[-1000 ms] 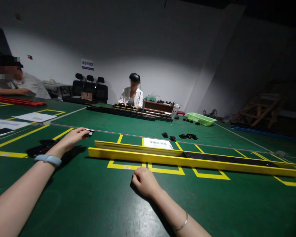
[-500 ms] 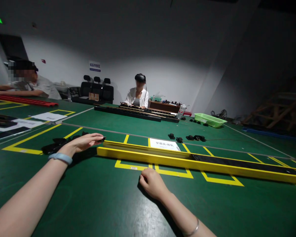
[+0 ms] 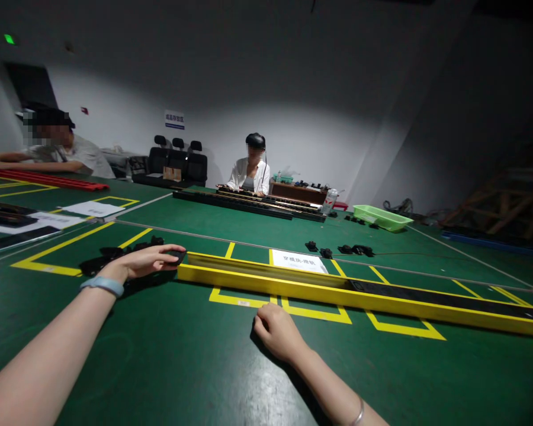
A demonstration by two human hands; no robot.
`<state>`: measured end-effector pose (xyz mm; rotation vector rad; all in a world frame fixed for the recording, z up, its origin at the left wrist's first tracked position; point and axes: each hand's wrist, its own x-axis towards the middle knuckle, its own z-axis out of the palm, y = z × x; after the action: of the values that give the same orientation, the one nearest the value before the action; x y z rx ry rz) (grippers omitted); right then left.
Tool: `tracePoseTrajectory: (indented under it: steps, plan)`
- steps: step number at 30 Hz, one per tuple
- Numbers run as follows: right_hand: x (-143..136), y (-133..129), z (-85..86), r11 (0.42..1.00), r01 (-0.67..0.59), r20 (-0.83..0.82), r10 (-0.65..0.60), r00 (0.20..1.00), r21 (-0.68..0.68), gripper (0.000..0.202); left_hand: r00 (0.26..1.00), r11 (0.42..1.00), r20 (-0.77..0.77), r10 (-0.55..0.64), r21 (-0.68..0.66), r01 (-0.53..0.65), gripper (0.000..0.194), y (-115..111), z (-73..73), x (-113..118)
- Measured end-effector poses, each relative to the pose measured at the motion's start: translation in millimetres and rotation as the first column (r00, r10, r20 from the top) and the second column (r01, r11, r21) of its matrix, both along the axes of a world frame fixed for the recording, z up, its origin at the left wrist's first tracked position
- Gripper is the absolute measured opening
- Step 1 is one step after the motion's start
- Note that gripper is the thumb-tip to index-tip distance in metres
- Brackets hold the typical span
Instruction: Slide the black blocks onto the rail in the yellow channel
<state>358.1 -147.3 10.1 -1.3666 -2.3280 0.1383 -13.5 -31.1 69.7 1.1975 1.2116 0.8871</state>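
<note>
A long yellow channel rail lies across the green table, with a black strip inside its right part. At the rail's left end, my left hand pinches a small black block between thumb and fingers. The block is right by the rail's open end; whether it touches the rail I cannot tell. My right hand rests on the table in front of the rail, fingers curled into a loose fist, and nothing shows in it. Behind my left wrist lies a pile of black parts.
Several black parts and a printed white sheet lie behind the rail. Farther back are a light green basket, a bottle and dark rails before a seated person. Another person leans on the table at left.
My left hand has turned slightly and lowered the black block a little at the rail's left end. The right hand stays in place; the view has shifted slightly.
</note>
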Motion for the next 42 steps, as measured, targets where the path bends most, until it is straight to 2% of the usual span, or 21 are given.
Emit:
tracePoseTrajectory:
  steps: [2,5,16,21,30,36,42]
  plan:
    - [0.2,0.0,-0.4,1.000,-0.001,-0.002,0.001,1.000,0.000,0.023,0.997,0.999,0.058,-0.042,-0.016,0.043,0.054,4.6,-4.3,-2.9]
    - [0.3,0.1,-0.3,1.000,-0.001,-0.005,0.001,1.000,-0.002,0.023,0.996,0.999,0.085,-0.037,-0.020,0.039,0.057,8.8,-8.4,-5.6]
    - [0.4,-0.8,1.2,1.000,0.004,-0.001,-0.004,1.000,-0.016,0.025,0.997,0.998,0.053,-0.060,-0.020,0.061,0.060,3.3,-3.4,-1.2]
    - [0.1,-0.7,1.3,1.000,0.005,-0.002,-0.005,1.000,-0.020,0.024,0.999,0.999,-0.019,-0.043,-0.023,0.042,0.060,4.8,-4.7,-3.1]
    - [0.0,-0.5,2.4,1.000,0.003,-0.001,-0.003,1.000,-0.026,0.024,0.990,0.988,0.068,-0.124,-0.085,0.129,0.062,5.4,-7.2,-6.0]
    - [-0.1,-0.7,2.6,1.000,0.006,-0.002,-0.006,1.000,-0.027,0.025,0.996,0.994,0.008,-0.084,-0.071,0.084,0.059,3.1,-3.2,-3.6]
    - [-0.2,-1.2,3.6,1.000,0.007,-0.005,-0.007,1.000,-0.029,0.024,0.998,0.996,0.026,-0.050,-0.073,0.052,0.053,7.0,-8.5,-5.3]
